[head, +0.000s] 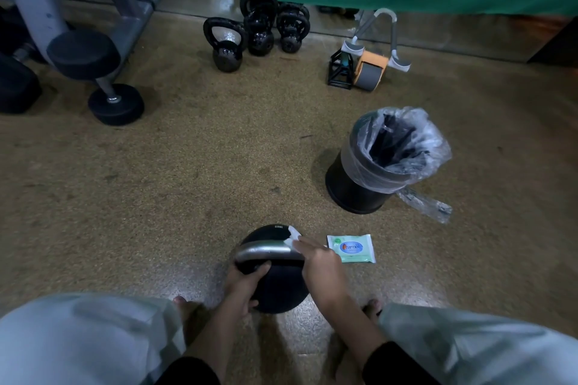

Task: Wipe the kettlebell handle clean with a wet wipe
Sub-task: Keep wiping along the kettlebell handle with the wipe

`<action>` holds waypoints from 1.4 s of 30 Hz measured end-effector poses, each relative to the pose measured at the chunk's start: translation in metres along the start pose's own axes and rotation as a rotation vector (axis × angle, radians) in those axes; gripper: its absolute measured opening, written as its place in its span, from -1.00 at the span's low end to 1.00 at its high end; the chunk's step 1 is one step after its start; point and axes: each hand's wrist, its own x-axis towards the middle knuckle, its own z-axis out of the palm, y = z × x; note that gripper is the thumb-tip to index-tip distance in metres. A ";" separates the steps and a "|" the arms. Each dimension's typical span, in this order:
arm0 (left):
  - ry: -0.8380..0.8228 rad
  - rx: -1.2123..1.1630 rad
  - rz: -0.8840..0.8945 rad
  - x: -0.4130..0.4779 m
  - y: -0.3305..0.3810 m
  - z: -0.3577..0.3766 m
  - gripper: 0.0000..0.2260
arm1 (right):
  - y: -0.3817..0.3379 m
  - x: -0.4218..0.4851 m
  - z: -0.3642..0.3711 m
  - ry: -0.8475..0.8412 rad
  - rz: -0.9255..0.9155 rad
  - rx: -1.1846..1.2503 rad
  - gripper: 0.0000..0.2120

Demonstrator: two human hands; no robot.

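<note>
On the floor [187,184] between the knees sits the kettlebell [278,287] — left hand [245,286] fingers curl round its body, right hand [322,266] fingers grip the wet wipe [293,235] against the handle [266,251] — right end.

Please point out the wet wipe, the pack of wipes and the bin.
wet wipe [293,235], head view, on its white folded part.
pack of wipes [351,248], head view, on its blue label.
bin [344,194], head view, on its black outer wall.

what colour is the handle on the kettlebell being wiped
Shiny silver-grey; the handle shows best in the head view.
</note>
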 end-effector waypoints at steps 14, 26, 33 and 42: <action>-0.024 -0.035 -0.027 0.002 0.002 0.001 -0.43 | 0.006 0.042 -0.013 -0.430 -0.025 -0.329 -0.69; -0.039 -0.042 -0.032 0.003 0.002 -0.001 -0.43 | -0.002 0.063 -0.011 -0.580 -0.006 -0.296 -0.73; -0.029 -0.049 -0.044 0.003 0.002 0.000 -0.38 | 0.001 0.073 -0.019 -0.647 0.064 -0.265 -0.71; -0.054 -0.067 -0.039 0.006 0.000 0.000 -0.43 | 0.010 0.067 -0.020 -0.592 -0.003 -0.229 -0.71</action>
